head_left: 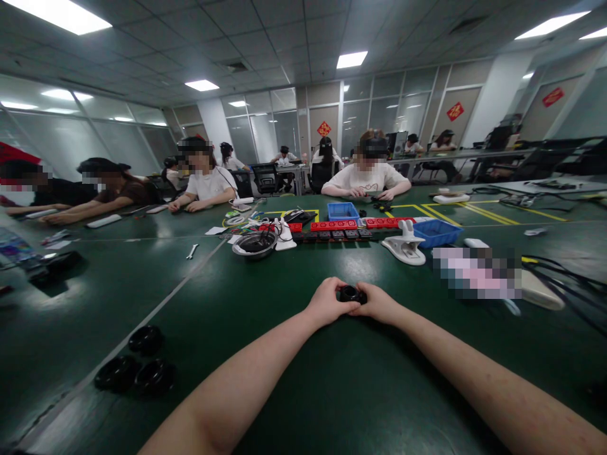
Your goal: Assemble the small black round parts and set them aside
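Straight ahead of me, a small round glossy black part with an open, ring-like top (pixel 349 293) is held between both hands, low over the green table (pixel 294 379) or resting on it; I cannot tell which. My left hand (pixel 331 302) curls its fingers and thumb around the left side. From the right, my right hand (pixel 378 302) closes on the same part, and the thumbs nearly meet in front. Three similar black ring-shaped parts sit grouped at the lower left: one (pixel 145 340) behind, two (pixel 116 373) (pixel 154 376) in front.
Beyond my hands lie a metal bowl (pixel 255 245) with dark items, red power strips (pixel 334 225), a white clip stand (pixel 404 243) and blue trays (pixel 437 233). A wrench (pixel 192 251) lies left. Cables (pixel 564 278) run at right. Across the table sits a person (pixel 365 177); others work nearby.
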`<state>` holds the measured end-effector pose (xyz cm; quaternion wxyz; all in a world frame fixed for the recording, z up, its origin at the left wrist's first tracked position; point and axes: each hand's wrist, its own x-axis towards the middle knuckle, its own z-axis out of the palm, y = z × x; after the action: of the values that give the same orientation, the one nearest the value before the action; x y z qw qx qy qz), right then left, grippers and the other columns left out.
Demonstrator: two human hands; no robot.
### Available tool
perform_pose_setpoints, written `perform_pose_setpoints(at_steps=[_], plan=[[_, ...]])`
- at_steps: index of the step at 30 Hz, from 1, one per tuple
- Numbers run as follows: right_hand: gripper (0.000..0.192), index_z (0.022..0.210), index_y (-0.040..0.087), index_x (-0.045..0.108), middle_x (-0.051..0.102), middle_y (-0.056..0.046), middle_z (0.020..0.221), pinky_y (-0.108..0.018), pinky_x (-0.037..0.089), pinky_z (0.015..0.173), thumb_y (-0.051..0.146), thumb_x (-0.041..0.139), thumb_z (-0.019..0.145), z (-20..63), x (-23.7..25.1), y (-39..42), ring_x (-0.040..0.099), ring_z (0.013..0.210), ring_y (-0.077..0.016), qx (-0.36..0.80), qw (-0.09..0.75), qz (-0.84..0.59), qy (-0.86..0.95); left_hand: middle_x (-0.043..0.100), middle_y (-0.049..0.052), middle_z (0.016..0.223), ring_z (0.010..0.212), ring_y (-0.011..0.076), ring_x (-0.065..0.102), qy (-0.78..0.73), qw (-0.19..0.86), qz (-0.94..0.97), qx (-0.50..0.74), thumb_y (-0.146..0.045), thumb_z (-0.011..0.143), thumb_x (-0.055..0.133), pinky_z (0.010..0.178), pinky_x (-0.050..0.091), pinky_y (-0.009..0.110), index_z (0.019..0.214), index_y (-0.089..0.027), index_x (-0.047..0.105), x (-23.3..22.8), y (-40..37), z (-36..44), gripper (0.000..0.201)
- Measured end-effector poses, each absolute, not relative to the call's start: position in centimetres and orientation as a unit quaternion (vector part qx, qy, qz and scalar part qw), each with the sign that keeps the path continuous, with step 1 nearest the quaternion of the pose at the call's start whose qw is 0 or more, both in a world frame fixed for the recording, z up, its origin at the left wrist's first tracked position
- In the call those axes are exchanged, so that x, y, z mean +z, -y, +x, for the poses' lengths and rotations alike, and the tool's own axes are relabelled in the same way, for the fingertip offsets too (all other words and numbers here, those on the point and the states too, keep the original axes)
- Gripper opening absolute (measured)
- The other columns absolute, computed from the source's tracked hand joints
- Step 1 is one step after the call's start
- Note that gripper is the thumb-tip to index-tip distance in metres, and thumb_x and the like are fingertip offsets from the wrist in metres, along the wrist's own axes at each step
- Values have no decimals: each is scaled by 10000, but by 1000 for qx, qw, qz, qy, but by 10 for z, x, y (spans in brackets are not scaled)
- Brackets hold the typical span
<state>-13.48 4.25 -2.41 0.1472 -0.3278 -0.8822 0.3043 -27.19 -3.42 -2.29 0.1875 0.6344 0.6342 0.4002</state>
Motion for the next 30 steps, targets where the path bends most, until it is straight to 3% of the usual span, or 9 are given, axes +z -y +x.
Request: perform_pose_setpoints(at_steps=[4, 7, 10, 13, 17, 30], plan=[[256, 674, 160, 464, 525, -32, 660, -221, 268, 472, 366, 583, 580, -145, -27, -30, 469, 588, -137, 161, 171, -404, 884, 474, 40, 841, 784, 170, 464, -683, 146, 588, 408, -384, 543, 644, 679, 370, 285, 851, -159, 499, -27, 32, -267, 408], [219, 698, 155, 486, 542, -60, 717, -235, 297, 521, 343, 560, 613, -147, -26, -25, 496, 660, -166, 127, 176, -408, 887, 475, 39, 838, 783, 167, 462, -678, 140, 592, 412, -380, 550, 639, 680, 370, 283, 855, -160, 499, -28, 32, -269, 401], [364, 852, 158, 507, 551, -66, 831, -264, 349, 614, 372, 603, 574, -141, -24, -29, 505, 769, -200, 187, 190, -355, 896, 481, 31, 832, 755, 151, 460, -641, 158, 630, 408, -379, 555, 635, 647, 372, 260, 848, -164, 510, -25, 34, -275, 384], [534, 1036, 165, 462, 534, -62, 980, -305, 366, 736, 331, 630, 557, -131, -19, -39, 489, 884, -208, 319, 181, -242, 898, 482, 21, 819, 672, 117, 445, -597, 207, 670, 389, -390, 545, 641, 567, 365, 221, 865, -163, 520, -20, 35, -282, 411], [426, 1018, 143, 496, 562, -42, 959, -292, 381, 761, 264, 585, 620, -123, -12, -48, 510, 864, -176, 471, 99, -152, 863, 480, 13, 778, 601, 89, 410, -567, 261, 690, 366, -409, 527, 650, 506, 338, 195, 901, -154, 522, -18, 33, -286, 470], [364, 933, 129, 534, 579, -29, 838, -262, 396, 646, 245, 593, 593, -125, -15, -49, 518, 747, -159, 495, 90, -204, 840, 458, 3, 729, 573, 74, 382, -567, 272, 683, 372, -408, 505, 663, 503, 316, 192, 905, -143, 530, -17, 32, -286, 498]])
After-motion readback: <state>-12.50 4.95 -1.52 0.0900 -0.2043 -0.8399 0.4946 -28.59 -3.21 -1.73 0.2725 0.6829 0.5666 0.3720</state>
